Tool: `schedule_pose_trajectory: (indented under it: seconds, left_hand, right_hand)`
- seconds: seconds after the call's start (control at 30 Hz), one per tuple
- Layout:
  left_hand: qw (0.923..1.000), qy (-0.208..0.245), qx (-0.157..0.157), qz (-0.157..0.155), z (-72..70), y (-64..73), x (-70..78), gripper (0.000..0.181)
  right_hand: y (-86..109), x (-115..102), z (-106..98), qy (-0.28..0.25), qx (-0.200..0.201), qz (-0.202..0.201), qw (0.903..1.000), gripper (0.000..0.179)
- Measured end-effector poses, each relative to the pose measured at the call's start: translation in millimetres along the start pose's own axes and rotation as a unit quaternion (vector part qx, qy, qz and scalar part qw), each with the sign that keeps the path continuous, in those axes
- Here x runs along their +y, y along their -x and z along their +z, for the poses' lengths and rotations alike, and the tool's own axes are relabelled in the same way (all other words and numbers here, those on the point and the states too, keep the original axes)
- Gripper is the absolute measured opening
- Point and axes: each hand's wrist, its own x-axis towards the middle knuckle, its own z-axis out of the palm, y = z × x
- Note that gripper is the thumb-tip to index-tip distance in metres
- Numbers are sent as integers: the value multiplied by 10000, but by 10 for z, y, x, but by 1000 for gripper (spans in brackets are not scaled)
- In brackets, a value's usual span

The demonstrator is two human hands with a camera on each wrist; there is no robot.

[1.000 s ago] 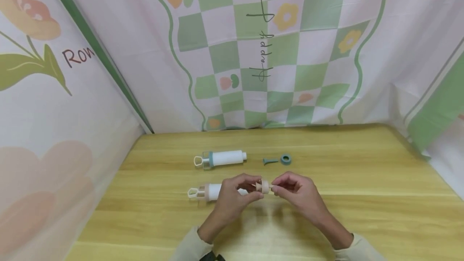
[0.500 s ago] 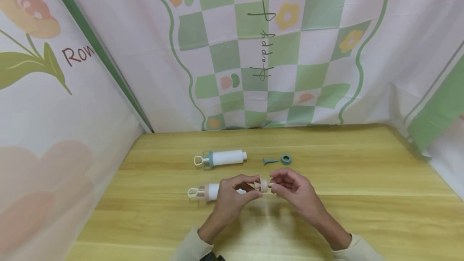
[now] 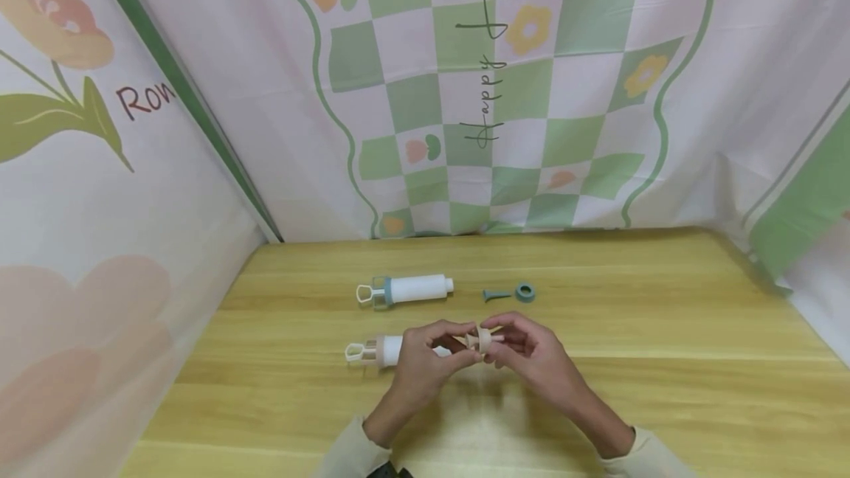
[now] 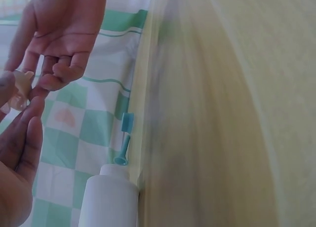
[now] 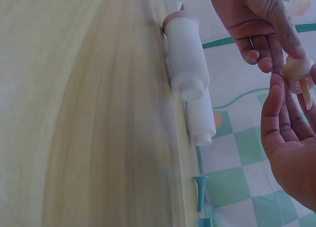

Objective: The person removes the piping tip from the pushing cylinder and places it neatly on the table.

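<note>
Above the table, my left hand (image 3: 428,356) pinches the flared end of a small beige nozzle (image 3: 471,341) between thumb and fingers. Around the nozzle sits a beige ring cap (image 3: 485,340), which my right hand (image 3: 541,352) grips by its edge. The thin stem points right, towards the right palm; in the right wrist view the nozzle stem (image 5: 306,94) shows beyond the ring. Below and partly behind my left hand lies a white toy syringe with a beige collar (image 3: 392,351) and a loop handle. Fingers cover part of both beige pieces.
Farther back lies a second white syringe with a teal collar (image 3: 418,288). To its right are a loose teal nozzle (image 3: 496,294) and a teal ring (image 3: 525,292). Patterned curtains (image 3: 465,94) hang at the back and sides of the wooden table (image 3: 697,375).
My right hand has shifted left, from the tip of the nozzle stem onto the ring cap, so more of the stem now shows. My left hand has hardly moved.
</note>
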Motion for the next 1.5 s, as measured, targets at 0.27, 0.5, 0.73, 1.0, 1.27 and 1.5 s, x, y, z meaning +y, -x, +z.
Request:
schedule_pose_trajectory:
  seconds: [0.27,0.5,0.73,1.0,1.27,1.5]
  left_hand:
    - [10000,49,-4,46,-18,7,-22,28]
    - [9987,-288,43,415,-35,-3,-62,26]
    - [9986,-316,101,407,-22,-12,-80,27]
    - [9977,-451,127,487,-10,-24,-75,26]
    - [9967,-708,24,404,-22,-65,-55,28]
    - [9912,-1284,-270,186,-66,-124,3,26]
  right_hand:
    - [16,-1,-3,72,103,19,9999,25]
    - [32,16,-29,92,199,-30,9998,23]
    - [45,22,-52,63,218,-48,9997,24]
    - [72,11,-92,185,241,-2,9995,25]
    - [98,4,-164,380,306,-96,9988,26]
    - [118,3,-264,1079,569,36,9925,24]
